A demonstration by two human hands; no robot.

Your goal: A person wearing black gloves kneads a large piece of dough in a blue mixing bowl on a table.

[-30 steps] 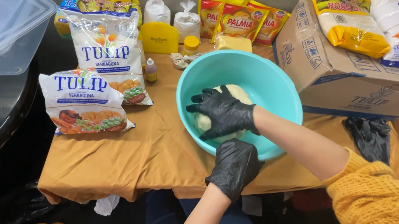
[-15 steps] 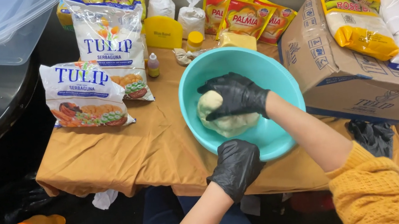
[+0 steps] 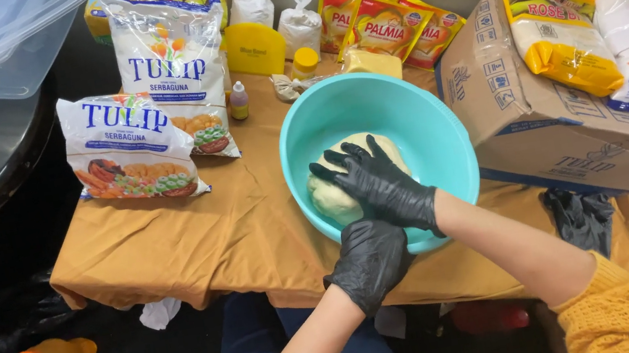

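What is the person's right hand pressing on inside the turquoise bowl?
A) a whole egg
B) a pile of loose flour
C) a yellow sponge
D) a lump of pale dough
D: the gloved right hand lies flat on a lump of pale dough in the turquoise bowl, while the left hand grips the bowl's near rim.

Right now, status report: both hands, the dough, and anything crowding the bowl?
Right hand pressed onto dough. Left hand gripping the teal bowl at its near rim. Cardboard box close against the bowl's right side.
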